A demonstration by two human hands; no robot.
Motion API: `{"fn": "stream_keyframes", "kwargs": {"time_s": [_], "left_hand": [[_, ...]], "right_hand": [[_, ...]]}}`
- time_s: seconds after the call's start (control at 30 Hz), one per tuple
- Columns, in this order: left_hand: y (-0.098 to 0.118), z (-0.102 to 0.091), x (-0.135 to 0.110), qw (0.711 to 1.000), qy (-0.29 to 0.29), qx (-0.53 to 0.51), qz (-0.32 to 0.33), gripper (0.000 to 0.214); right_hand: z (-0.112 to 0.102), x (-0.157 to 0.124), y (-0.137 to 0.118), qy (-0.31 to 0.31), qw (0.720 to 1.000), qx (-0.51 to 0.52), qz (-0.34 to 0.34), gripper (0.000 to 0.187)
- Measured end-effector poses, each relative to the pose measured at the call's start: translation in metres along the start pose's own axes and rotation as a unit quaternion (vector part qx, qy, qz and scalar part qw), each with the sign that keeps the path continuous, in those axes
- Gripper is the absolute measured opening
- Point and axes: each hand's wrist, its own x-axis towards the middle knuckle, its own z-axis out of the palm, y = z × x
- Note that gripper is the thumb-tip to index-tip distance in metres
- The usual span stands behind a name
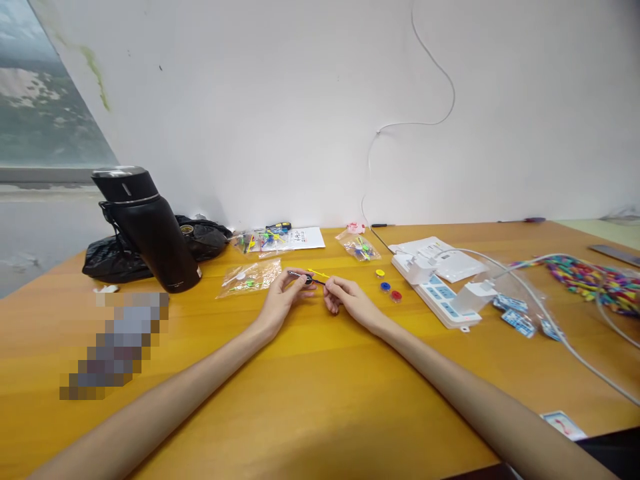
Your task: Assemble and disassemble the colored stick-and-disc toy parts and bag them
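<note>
I have both arms stretched out over the tabletop [310, 373], and my two hands meet at the middle of it. My left hand [283, 299] is closed in a pinch on a thin dark rod [296, 274] with a small dark round piece [309, 281] at its near end; the rod sticks out to the left past my fingertips. My right hand [346, 298] is closed too, its fingertips pinching the right end of that same piece, where something thin and dark pokes out. It is too small to tell exactly what the part is. A thin yellow stick [318, 273] lies on the wood just behind my fingers.

I judge that I am in the middle of fitting these small parts together, lining one up with the other. The next move calls for a steady left grip while the right fingers work the fine end with small, careful motions.

Close by are a clear bag of small parts [250, 277] to the left, and yellow [381, 273], blue [385, 287] and red [396, 295] round caps to the right, apart from my hands.
</note>
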Motion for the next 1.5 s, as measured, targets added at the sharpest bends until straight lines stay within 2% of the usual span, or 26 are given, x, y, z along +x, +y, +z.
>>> {"fn": "stream_keyframes", "kwargs": {"time_s": [0.1,0.2,0.3,0.37,0.43,0.47,0.57,0.67,0.77,0.9,1.1,1.27,1.5], "left_hand": [[0.002,0.004,0.000,1.000,-0.012,0.002,-0.012,0.042],[0.009,0.004,0.003,0.999,-0.038,0.026,-0.017,0.050],[0.028,-0.009,0.012,0.986,-0.053,0.149,0.046,0.047],[0.045,-0.028,0.021,0.949,-0.039,0.291,0.118,0.044],[0.063,-0.052,0.031,0.896,-0.070,0.417,0.134,0.050],[0.070,-0.065,0.035,0.869,-0.090,0.469,0.129,0.059],[0.079,-0.099,0.043,0.804,-0.143,0.575,0.058,0.097],[0.073,-0.119,0.046,0.774,-0.162,0.611,0.039,0.111],[0.063,-0.125,0.046,0.769,-0.159,0.617,0.048,0.110],[0.059,-0.124,0.047,0.773,-0.160,0.610,0.063,0.100],[0.067,-0.118,0.046,0.822,-0.150,0.545,0.066,0.078],[0.071,-0.098,0.036,0.860,-0.195,0.465,0.077,0.067],[0.071,-0.059,0.017,0.833,-0.254,0.488,0.052,0.061]], "right_hand": [[-0.002,0.000,0.000,0.014,0.998,0.067,0.012,0.037],[-0.005,0.001,-0.002,0.055,0.988,0.140,0.023,0.036],[-0.007,0.001,-0.004,0.077,0.980,0.182,0.031,0.033],[-0.008,0.001,-0.005,0.077,0.978,0.190,0.030,0.032],[-0.008,0.000,-0.003,0.071,0.981,0.179,0.025,0.031],[-0.007,0.001,-0.002,0.066,0.983,0.169,0.024,0.031],[-0.007,0.001,0.001,0.044,0.990,0.133,0.022,0.032],[-0.005,0.002,0.003,0.019,0.995,0.093,0.021,0.034],[-0.003,0.001,0.003,-0.007,0.999,0.051,0.015,0.035],[0.000,0.000,0.003,-0.024,1.000,0.015,0.008,0.036],[0.000,0.000,0.006,-0.033,0.999,-0.002,0.002,0.038],[0.002,-0.001,0.004,-0.030,1.000,-0.002,0.003,0.039],[0.005,-0.004,0.001,-0.063,0.997,-0.036,-0.018,0.041]]}}
